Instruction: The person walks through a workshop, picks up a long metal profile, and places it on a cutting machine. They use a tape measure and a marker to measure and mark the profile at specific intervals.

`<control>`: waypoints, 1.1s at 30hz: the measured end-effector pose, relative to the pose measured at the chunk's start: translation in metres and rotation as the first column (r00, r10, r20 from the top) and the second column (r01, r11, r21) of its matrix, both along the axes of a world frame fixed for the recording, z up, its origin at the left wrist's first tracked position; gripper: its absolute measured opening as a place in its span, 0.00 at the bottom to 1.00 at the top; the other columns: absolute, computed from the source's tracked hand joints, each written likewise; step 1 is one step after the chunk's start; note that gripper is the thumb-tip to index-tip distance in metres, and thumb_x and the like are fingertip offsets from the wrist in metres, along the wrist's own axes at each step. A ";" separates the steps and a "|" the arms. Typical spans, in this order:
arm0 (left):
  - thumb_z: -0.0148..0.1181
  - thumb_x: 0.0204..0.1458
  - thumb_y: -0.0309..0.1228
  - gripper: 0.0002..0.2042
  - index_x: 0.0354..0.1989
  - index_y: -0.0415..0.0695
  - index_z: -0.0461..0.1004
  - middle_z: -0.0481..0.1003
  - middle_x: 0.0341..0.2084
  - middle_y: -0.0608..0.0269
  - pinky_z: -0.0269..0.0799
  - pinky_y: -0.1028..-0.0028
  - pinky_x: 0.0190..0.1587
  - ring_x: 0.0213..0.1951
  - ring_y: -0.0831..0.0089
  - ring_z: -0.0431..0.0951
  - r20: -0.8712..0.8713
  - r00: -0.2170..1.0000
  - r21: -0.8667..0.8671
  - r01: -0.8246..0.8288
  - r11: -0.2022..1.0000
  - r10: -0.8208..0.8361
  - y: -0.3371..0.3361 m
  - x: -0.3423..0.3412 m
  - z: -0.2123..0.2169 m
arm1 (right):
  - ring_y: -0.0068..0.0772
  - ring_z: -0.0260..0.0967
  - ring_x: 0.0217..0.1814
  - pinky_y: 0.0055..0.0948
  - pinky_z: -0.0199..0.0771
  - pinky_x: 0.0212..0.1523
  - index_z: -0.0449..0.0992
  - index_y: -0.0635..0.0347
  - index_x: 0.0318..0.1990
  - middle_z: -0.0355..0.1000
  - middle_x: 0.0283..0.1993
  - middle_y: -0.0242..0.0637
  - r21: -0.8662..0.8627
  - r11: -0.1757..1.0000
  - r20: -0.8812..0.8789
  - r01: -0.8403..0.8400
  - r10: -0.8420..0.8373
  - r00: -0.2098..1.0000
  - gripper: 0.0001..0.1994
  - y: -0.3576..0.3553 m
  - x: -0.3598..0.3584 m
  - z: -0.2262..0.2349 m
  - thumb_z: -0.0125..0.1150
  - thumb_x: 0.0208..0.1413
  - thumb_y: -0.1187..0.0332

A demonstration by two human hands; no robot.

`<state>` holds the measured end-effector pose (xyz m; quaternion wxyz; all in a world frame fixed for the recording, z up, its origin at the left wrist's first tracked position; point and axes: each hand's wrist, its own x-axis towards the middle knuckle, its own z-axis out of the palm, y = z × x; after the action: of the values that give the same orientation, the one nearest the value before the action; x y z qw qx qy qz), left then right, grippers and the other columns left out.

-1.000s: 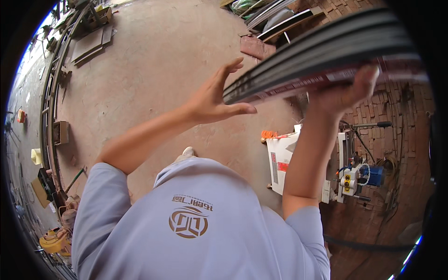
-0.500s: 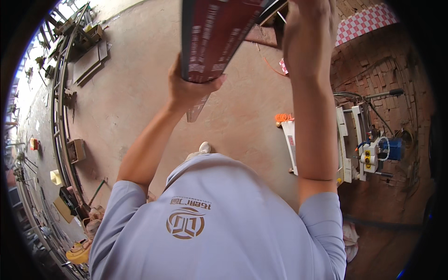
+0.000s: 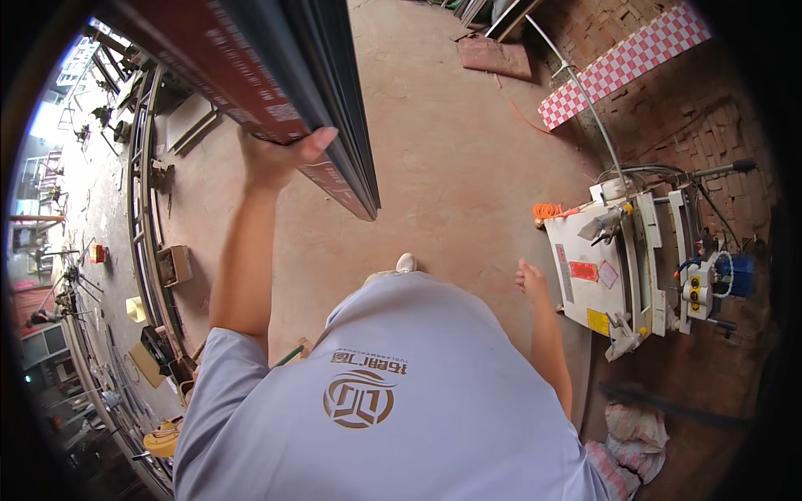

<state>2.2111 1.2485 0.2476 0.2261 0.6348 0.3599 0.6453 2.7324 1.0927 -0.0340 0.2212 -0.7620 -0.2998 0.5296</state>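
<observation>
Long dark bars (image 3: 334, 104) have swung to the far left, and the right hand (image 3: 531, 280) has come down low, near the white machine (image 3: 576, 238). The left hand (image 3: 280, 154) is clamped on the bars over the floor (image 3: 443, 159), its thumb on their right side. Nothing shows in the right hand; I cannot tell if its fingers are together. To hold the bars well, squeeze firmly and watch both ends. Pale writing covers their red wrap (image 3: 217, 75); the shirt (image 3: 468, 401) has a gold badge; the machine has bright labels.
</observation>
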 end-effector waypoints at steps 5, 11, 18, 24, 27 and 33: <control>0.75 0.42 0.38 0.40 0.65 0.41 0.63 0.73 0.54 0.57 0.68 0.63 0.62 0.56 0.62 0.73 0.041 0.865 -0.032 0.501 0.865 -0.500 0.015 -0.011 0.023 | 0.44 0.55 0.74 0.37 0.62 0.67 0.57 0.65 0.70 0.60 0.69 0.52 0.242 0.949 -0.082 -0.200 0.225 0.971 0.43 0.048 -0.080 0.078 0.65 0.55 0.45; 0.81 0.29 0.54 0.58 0.68 0.39 0.56 0.72 0.48 0.44 0.78 0.59 0.51 0.51 0.52 0.75 0.080 0.299 -0.040 0.954 0.297 -0.951 0.034 0.049 0.087 | 0.41 0.51 0.75 0.38 0.49 0.73 0.52 0.66 0.71 0.55 0.71 0.50 0.883 0.149 0.189 -0.445 0.755 0.627 0.52 0.142 -0.204 0.264 0.78 0.41 0.56; 0.78 0.33 0.56 0.54 0.67 0.40 0.57 0.76 0.38 0.46 0.76 0.54 0.48 0.40 0.53 0.79 0.095 0.138 0.029 0.990 0.141 -0.986 0.028 0.088 0.119 | 0.34 0.67 0.56 0.32 0.66 0.58 0.62 0.65 0.60 0.69 0.55 0.44 0.963 0.188 -0.034 -0.191 0.792 0.610 0.42 0.109 -0.258 0.317 0.77 0.35 0.63; 0.62 0.55 0.52 0.35 0.66 0.45 0.62 0.77 0.38 0.53 0.70 0.49 0.58 0.39 0.62 0.80 0.065 0.161 0.101 0.981 0.167 -0.985 0.048 0.109 0.119 | 0.32 0.73 0.45 0.29 0.71 0.50 0.66 0.65 0.55 0.74 0.45 0.43 0.996 0.081 -0.008 -0.045 0.561 0.828 0.36 0.107 -0.260 0.309 0.73 0.35 0.66; 0.53 0.47 0.71 0.47 0.67 0.46 0.60 0.73 0.49 0.43 0.65 0.43 0.62 0.52 0.54 0.76 0.151 0.263 0.220 0.931 0.292 -0.953 0.061 0.120 0.136 | 0.30 0.72 0.44 0.28 0.71 0.49 0.65 0.65 0.55 0.74 0.45 0.42 1.000 0.004 -0.022 0.022 0.440 0.898 0.35 0.120 -0.260 0.312 0.72 0.35 0.68; 0.41 0.46 0.78 0.50 0.66 0.48 0.61 0.67 0.62 0.62 0.62 0.60 0.66 0.63 0.66 0.67 0.379 0.785 -0.082 0.556 0.827 -0.490 0.038 0.132 0.145 | 0.26 0.71 0.45 0.28 0.71 0.50 0.65 0.66 0.56 0.73 0.44 0.41 0.997 0.071 -0.054 0.039 0.223 0.973 0.35 0.133 -0.234 0.303 0.73 0.37 0.69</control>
<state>2.3430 1.2862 0.3922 0.5150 0.5633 0.1835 0.6195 2.4981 1.2259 0.2693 0.6728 -0.3324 -0.6041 0.2683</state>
